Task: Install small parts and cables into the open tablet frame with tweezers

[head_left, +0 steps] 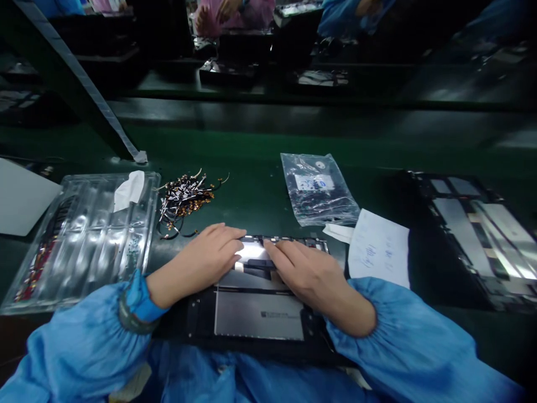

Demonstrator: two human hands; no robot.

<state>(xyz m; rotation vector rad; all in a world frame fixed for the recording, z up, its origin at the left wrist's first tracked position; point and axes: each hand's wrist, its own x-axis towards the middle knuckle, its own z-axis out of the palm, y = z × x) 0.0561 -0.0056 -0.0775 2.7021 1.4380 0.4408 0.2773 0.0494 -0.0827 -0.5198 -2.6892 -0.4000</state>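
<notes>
An opened tablet (259, 314) lies before me, with a large silver battery panel and a row of small parts along its far edge. My left hand (210, 253) rests on its far left part, fingers stretched out toward the middle. My right hand (312, 274) lies over the far right part, its extended fingertips touching the tablet near a bright silver strip (254, 250). Whether anything small is under either hand's fingertips is hidden. Beyond my left hand is a tangled heap of thin black cables (184, 198) with gold-coloured ends.
At left, a clear plastic tray (90, 224) holds small parts and a white scrap (129, 190). A clear bag (319, 187) and handwritten paper (380, 249) lie right of centre. More opened tablets (482, 235) are stacked far right. Co-workers' hands (216, 14) show across the bench.
</notes>
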